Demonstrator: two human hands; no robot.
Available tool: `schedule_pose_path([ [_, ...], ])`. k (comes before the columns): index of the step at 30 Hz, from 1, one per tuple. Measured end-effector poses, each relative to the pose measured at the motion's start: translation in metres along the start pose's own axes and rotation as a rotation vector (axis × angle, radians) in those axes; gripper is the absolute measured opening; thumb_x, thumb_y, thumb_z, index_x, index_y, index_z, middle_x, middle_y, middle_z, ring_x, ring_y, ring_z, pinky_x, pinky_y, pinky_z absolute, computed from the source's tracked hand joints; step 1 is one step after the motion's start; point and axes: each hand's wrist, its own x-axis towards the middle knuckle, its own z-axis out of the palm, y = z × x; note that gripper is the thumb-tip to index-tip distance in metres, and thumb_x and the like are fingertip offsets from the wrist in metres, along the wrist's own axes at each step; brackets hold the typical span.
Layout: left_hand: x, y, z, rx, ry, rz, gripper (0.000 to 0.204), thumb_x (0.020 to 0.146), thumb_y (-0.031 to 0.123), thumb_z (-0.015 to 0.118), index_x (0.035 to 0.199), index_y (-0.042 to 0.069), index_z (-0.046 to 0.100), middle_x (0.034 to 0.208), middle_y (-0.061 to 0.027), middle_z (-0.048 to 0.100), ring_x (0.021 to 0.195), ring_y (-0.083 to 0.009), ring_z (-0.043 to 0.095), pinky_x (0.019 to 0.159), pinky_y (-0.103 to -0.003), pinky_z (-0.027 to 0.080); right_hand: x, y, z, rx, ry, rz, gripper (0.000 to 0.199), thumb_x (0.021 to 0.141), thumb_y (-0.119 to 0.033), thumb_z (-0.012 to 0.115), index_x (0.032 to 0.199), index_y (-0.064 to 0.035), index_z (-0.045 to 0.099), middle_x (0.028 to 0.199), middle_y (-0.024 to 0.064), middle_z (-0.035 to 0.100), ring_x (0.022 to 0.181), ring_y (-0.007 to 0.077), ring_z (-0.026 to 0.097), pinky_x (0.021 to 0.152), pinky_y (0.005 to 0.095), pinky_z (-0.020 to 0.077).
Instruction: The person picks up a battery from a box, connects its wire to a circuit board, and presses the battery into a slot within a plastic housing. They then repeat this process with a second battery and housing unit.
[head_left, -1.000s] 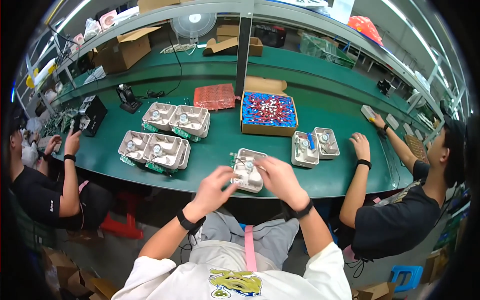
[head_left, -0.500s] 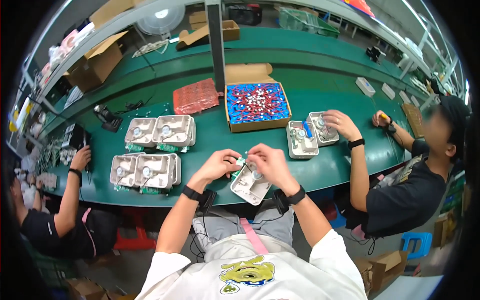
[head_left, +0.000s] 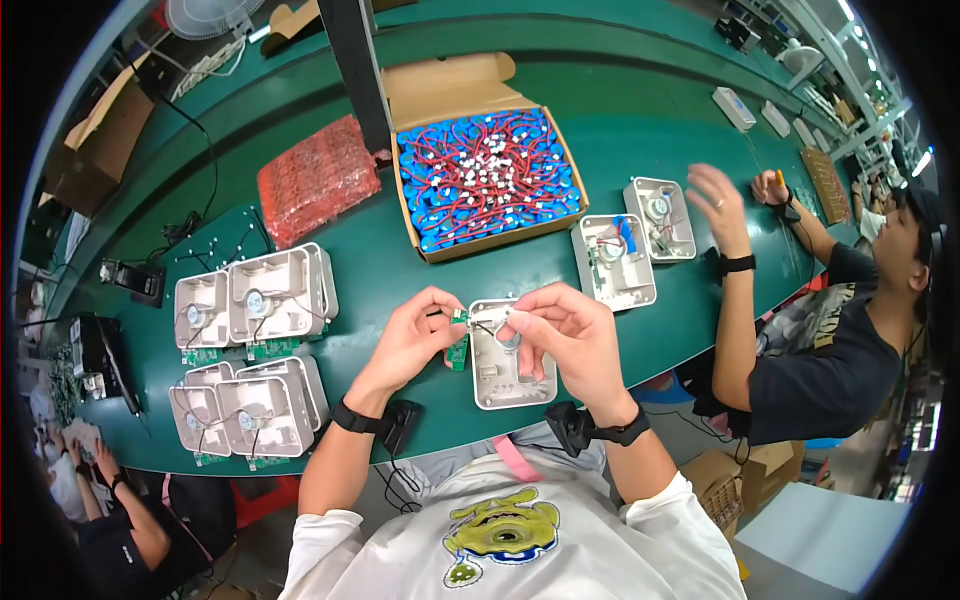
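A white plastic housing (head_left: 515,395) with a round speaker inside lies on the green table in front of me. My left hand (head_left: 412,338) pinches a small green circuit board (head_left: 457,354) at the housing's left edge. A dark wire runs from the board's side into the housing. Over the housing's right half is my right hand (head_left: 578,345), thumb and fingertips pinched together near that wire. Its fingers cover part of the speaker, and what they hold is too small to make out.
A carton of blue wired cells (head_left: 485,180) stands ahead, beside a red bubble-wrap pack (head_left: 318,178). Stacked housings (head_left: 270,295) with boards sit left. Two more housings (head_left: 614,262) are at right, near a co-worker's raised hand (head_left: 722,210). Another co-worker is at far left.
My view has shifted and turned. The housing before me sits straighter than before, with both hands still at it. The right co-worker's hand has lifted away from the housings there.
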Motion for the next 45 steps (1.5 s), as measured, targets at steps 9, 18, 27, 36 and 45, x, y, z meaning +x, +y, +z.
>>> schedule_pose_path([
  [9,-0.006,-0.003,0.011,0.084,0.023,-0.013,0.021,0.099,-0.004,0.072,0.120,-0.003,0.066,0.114,-0.0054,0.066,0.097,-0.0114,0.068,0.080,-0.026,0.059,0.020,0.013,0.005,-0.620,-0.042,0.075,0.011,0.099,-0.004,0.072,0.102,0.0064,0.069,0.079,0.0102,0.076,0.059,0.0105,0.068,0.050,0.0253,0.0488],
  [18,-0.013,-0.010,0.022,0.254,0.136,0.277,0.017,0.095,-0.009,0.073,0.111,-0.006,0.070,0.111,-0.0077,0.066,0.096,-0.0117,0.067,0.082,-0.027,0.059,0.016,0.029,0.015,-0.822,0.055,-0.037,0.011,0.097,-0.003,0.073,0.096,0.0073,0.071,0.072,0.0056,0.072,0.061,0.0061,0.067,0.054,0.0253,0.0491],
  [27,-0.021,-0.004,0.027,0.579,0.180,0.475,0.016,0.092,-0.010,0.074,0.107,-0.006,0.072,0.103,-0.0093,0.068,0.089,-0.0126,0.067,0.075,-0.026,0.058,0.014,0.035,0.019,-0.727,0.045,0.006,0.009,0.098,0.000,0.069,0.099,0.0093,0.068,0.079,0.0103,0.075,0.066,0.0093,0.070,0.058,0.0282,0.0538],
  [36,-0.016,-0.006,0.029,0.541,0.230,0.556,0.017,0.088,-0.008,0.075,0.104,-0.005,0.072,0.091,-0.0084,0.067,0.069,-0.0127,0.065,0.063,-0.027,0.053,0.019,0.032,0.021,-0.892,0.004,-0.104,0.008,0.096,0.001,0.070,0.101,0.0070,0.068,0.078,0.0128,0.073,0.063,0.0156,0.071,0.059,0.0320,0.0546],
  [45,-0.019,-0.011,0.016,0.303,0.271,0.262,0.018,0.088,-0.007,0.073,0.104,-0.001,0.068,0.090,-0.0015,0.064,0.075,-0.0056,0.062,0.065,-0.023,0.052,-0.006,0.001,-0.010,-1.091,0.008,-0.295,0.013,0.097,-0.007,0.075,0.106,0.0013,0.072,0.080,0.0104,0.075,0.060,0.0162,0.068,0.055,0.0321,0.0513],
])
